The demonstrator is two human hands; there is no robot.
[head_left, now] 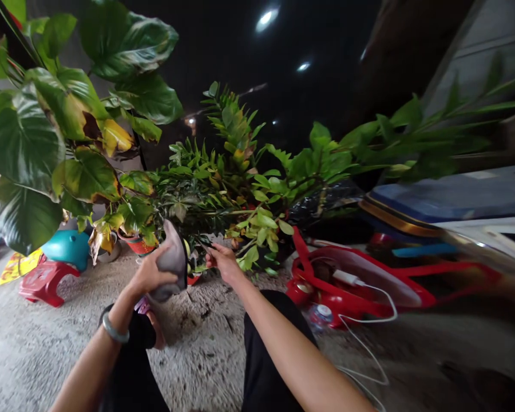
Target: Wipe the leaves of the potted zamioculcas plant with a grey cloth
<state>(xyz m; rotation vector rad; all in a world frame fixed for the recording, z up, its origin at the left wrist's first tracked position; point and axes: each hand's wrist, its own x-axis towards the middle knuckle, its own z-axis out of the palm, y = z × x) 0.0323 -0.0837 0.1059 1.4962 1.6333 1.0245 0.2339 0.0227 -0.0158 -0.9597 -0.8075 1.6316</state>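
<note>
My left hand (157,272) is closed around the side of a grey, scoop-shaped thing with a dark rim (174,260); its exact kind does not show. Just to the right, my right hand (224,262) is closed on a slim pointed tool (203,245), perhaps scissors, whose tip reaches in among the leaves. Low green foliage (261,228), partly yellowed, hangs right beside and above both hands. Behind the grey thing, part of a small pot and its stems is hidden.
A large-leaved plant (30,146) with browned leaves rises on the left, above a red stool (47,280) and a teal container (71,249). At right sit a red bag (369,272) with a white cable (390,320) and a plastic bottle (321,315). Gritty ground (201,366) lies below.
</note>
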